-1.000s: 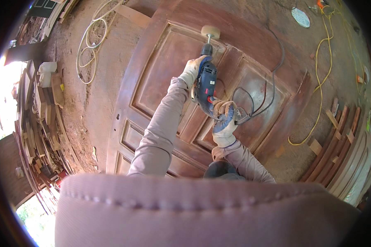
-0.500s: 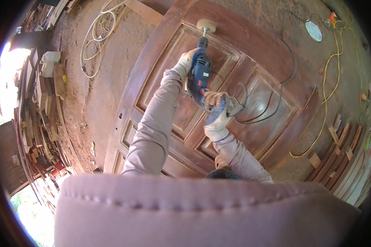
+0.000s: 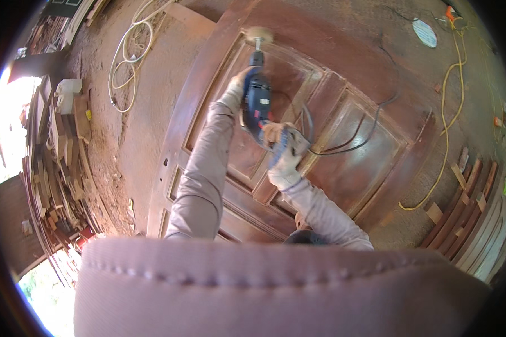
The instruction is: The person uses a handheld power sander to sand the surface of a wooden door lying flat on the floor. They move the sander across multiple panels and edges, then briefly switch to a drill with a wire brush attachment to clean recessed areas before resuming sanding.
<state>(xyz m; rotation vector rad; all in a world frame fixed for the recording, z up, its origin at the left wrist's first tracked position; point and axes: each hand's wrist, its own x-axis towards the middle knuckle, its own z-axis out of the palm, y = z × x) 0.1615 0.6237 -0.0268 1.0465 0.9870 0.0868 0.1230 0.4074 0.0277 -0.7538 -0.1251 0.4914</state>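
Your gloved left hand [image 3: 237, 85] and right hand [image 3: 285, 147] grip a dark-blue plastic drill [image 3: 258, 98] over a brown panelled wooden door [image 3: 331, 46]; left fingers mostly hidden, the drill's pale round pad [image 3: 260, 35] blurred.

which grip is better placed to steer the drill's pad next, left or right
Probably the left grip: it holds the drill near the front, close behind the pad; the right grip is at the rear, farther away.
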